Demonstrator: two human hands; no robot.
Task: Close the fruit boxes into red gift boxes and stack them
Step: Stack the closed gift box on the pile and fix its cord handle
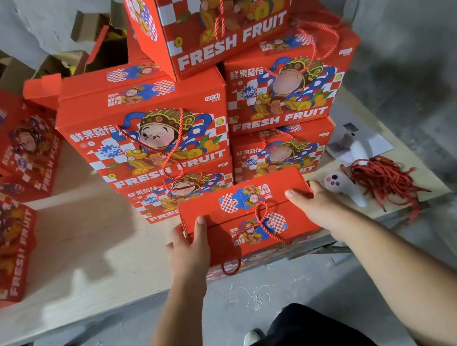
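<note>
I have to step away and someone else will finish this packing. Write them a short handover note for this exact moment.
Left hand: grips the left end of the closed red gift box at the table's front edge, thumb on top.
Right hand: holds the box's right end, thumb on the lid.
Done: this box is closed with its rope handle fitted; the stack of closed boxes stands right behind it, several tiers high.
Left: lift this box onto the stack. Boxes on the left lie on their sides and may still need closing. Spare red cords lie on the table at right.
</note>
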